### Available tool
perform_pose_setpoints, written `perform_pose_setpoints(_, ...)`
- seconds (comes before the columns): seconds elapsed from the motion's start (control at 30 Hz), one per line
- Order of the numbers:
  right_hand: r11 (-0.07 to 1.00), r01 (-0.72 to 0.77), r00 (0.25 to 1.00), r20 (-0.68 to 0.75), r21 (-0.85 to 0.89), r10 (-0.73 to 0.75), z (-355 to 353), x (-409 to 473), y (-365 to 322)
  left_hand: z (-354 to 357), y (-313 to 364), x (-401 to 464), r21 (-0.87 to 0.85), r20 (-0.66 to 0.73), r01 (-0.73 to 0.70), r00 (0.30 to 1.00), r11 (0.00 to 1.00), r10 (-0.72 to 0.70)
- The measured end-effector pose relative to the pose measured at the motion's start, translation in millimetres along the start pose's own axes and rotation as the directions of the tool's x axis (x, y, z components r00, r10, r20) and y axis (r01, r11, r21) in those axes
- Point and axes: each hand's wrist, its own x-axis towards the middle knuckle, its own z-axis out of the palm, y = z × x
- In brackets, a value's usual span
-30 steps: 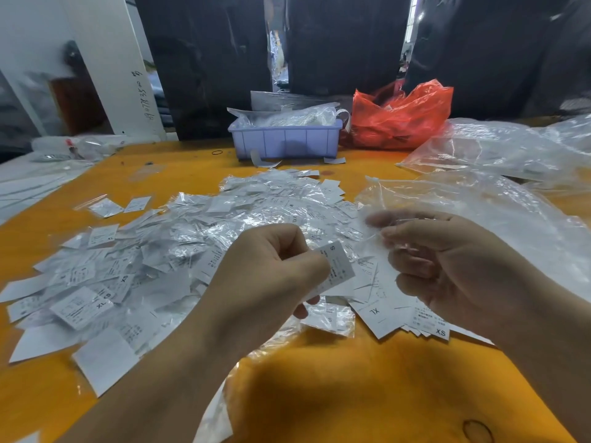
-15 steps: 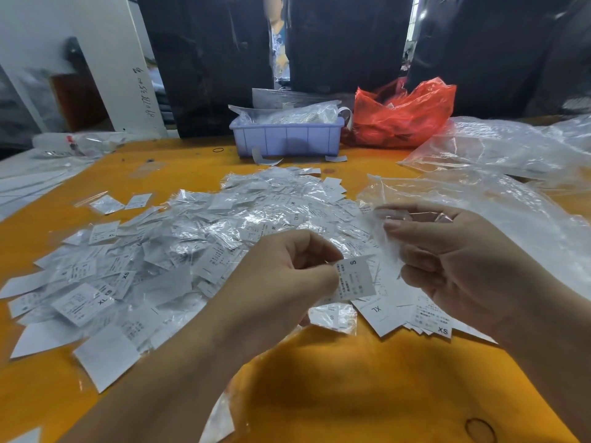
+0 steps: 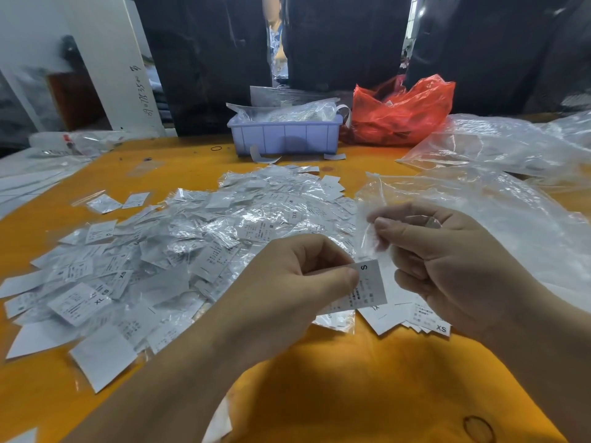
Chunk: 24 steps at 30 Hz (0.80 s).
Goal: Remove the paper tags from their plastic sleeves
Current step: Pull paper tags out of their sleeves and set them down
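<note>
While left hand (image 3: 287, 282) pinches tag (image 3: 367, 286), right hand (image 3: 447, 266) pinches empty sleeve (image 3: 371, 238); pile (image 3: 179, 247) behind.

White "S" tag (image 3: 367, 287); clear sleeve (image 3: 371, 238) apart

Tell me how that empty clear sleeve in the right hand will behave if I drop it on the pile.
The clear sleeve sags limply from the right hand, so it is probably floppy and very light. It would likely drift, not drop straight. Its glossy film may slide off the sleeved tags.

Left hand (image 3: 287, 282) pinches S tag (image 3: 367, 287); right hand (image 3: 447, 266) pinches clear sleeve (image 3: 372, 238)
</note>
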Motion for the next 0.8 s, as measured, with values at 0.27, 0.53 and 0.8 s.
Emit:
perform_pose_setpoints(0.27,0.996,0.091,0.995,-0.041,-0.025,-0.092,-1.0,0.2,0.2,1.1,1.7,-0.1,-0.016,-0.025,0.006,1.0,1.0,-0.006)
perform_pose_setpoints(0.53,0.991,0.124,0.991,-0.05,-0.056,-0.127,0.7,-2.4,-0.1,0.2,1.6,0.2,0.013,-0.021,0.073,0.997,0.997,-0.073)
perform_pose_setpoints(0.8,0.992,0.125,0.992,-0.017,-0.035,-0.125,2.9,-3.2,-1.5,-3.6,2.3,1.9,-0.081,-0.074,0.104,0.991,0.991,-0.11)
